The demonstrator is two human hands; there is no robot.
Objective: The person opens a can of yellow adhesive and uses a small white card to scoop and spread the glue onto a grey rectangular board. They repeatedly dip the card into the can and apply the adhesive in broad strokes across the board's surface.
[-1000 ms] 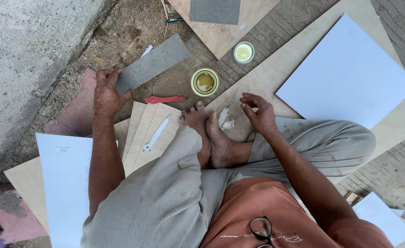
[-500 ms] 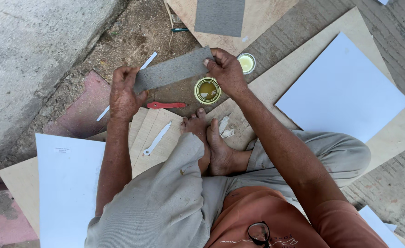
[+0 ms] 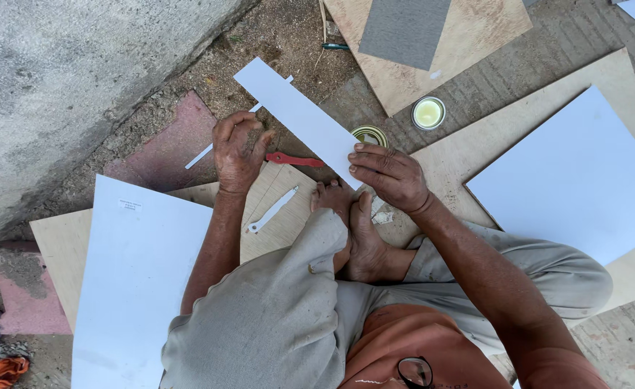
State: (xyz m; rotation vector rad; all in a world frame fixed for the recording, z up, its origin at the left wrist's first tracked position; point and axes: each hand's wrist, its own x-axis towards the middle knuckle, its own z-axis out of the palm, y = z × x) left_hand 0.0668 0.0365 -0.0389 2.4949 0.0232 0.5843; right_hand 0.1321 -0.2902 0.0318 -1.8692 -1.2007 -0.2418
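Mid-frame, the right hand (image 3: 389, 176) clamps its fingers on the lower end of a white strip (image 3: 299, 119) slanting toward the upper left. The left hand (image 3: 237, 150) has curled fingers, seemingly touching the strip's edge. A red tool (image 3: 294, 159) lies between the hands; a tin (image 3: 370, 135) peeks out behind the strip.

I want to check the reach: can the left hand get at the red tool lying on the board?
Probably yes. The left hand is right beside the red tool, nothing lying between; but its fingers grip the white strip, so it must let go first.
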